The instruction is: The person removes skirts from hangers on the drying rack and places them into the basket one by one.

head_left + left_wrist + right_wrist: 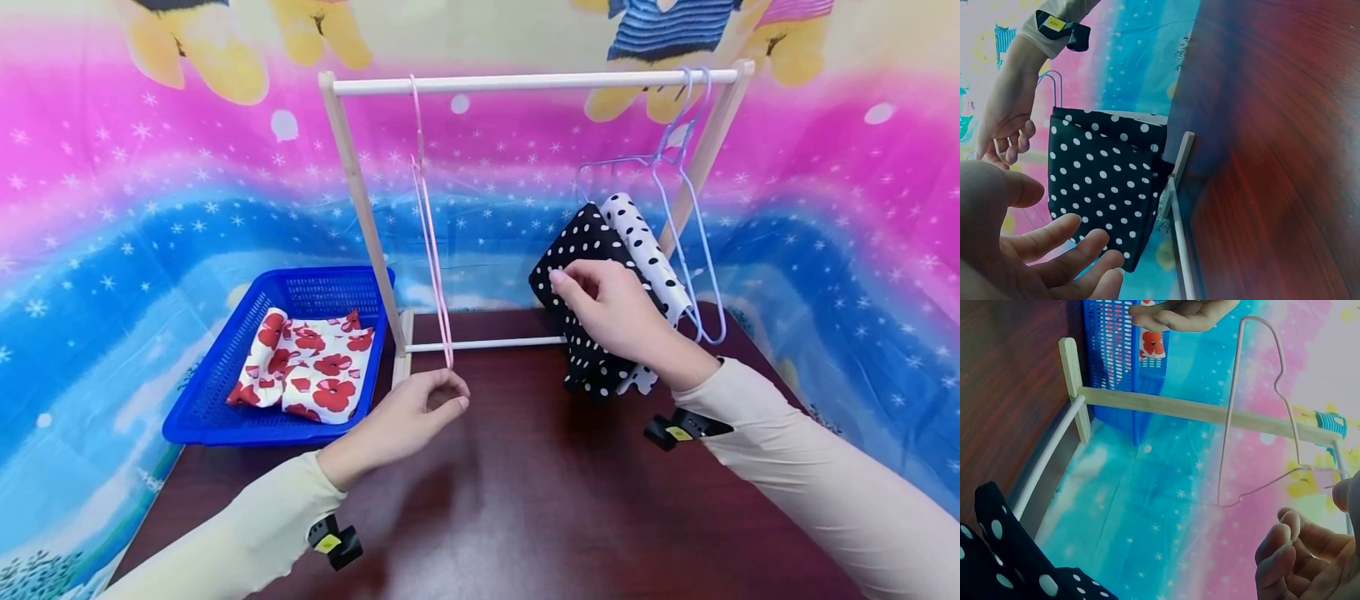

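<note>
My left hand (408,417) hovers over the table just below a pink hanger (433,250) on the rack's top rod. Its fingers are loosely bent, with nothing between them. On the right, my right hand (618,312) is in front of a black cloth with white dots (588,233), fingers relaxed and holding nothing in the right wrist view. Beside the black cloth hangs a white cloth with black dots (645,250). Two lilac hangers (701,217) are hooked on the rod at that end. In the left wrist view, the black dotted cloth (1104,181) hangs folded.
The wooden rack (525,82) stands at the back of the dark red table (517,483). At left, a blue basket (198,421) holds a folded white cloth with red flowers (330,367). A patterned curtain (75,275) hangs behind.
</note>
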### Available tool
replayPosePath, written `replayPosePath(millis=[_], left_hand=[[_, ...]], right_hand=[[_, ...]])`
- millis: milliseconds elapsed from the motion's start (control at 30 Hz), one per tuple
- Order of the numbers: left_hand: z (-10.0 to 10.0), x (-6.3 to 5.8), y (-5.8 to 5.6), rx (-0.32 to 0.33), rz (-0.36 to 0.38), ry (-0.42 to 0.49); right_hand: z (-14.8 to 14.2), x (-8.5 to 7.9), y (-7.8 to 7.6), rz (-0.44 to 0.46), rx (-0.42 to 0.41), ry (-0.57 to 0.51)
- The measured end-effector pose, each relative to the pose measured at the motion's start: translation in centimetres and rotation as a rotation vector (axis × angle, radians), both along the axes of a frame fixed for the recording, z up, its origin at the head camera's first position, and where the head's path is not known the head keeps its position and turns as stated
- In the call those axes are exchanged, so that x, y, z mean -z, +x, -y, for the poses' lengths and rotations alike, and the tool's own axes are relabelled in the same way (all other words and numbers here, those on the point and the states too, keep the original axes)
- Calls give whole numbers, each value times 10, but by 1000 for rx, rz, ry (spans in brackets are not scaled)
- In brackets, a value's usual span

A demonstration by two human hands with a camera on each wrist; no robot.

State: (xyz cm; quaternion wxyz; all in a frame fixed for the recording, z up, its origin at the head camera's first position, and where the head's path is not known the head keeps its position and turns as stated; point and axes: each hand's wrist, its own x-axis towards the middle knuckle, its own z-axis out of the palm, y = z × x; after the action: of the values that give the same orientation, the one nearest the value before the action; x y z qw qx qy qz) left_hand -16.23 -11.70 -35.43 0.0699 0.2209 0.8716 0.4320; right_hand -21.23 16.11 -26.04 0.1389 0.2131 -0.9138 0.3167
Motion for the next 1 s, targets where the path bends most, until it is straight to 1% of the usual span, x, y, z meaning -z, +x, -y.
replayPosePath(millis=[67, 300, 500, 633, 700, 833, 1000], left_hand=[[-3, 1, -2, 5, 5, 15], [-8, 4, -6, -21, 39, 75], [-13, 6, -9, 1, 26, 56], [-16, 5, -9, 8, 33, 67], [-17, 6, -9, 7, 42, 76], [-20, 7, -10, 21, 57, 89], [-22, 9, -12, 39, 30, 60]], right_hand=[[-2, -2, 1, -4, 11, -4], [-9, -9, 3, -31, 28, 0], [-18, -14, 5, -59, 43, 17], [-24, -19, 8, -60, 59, 20], [-26, -22, 9, -52, 72, 10], [-32, -28, 10, -73, 101, -18], [-38, -36, 9, -99, 122, -68]])
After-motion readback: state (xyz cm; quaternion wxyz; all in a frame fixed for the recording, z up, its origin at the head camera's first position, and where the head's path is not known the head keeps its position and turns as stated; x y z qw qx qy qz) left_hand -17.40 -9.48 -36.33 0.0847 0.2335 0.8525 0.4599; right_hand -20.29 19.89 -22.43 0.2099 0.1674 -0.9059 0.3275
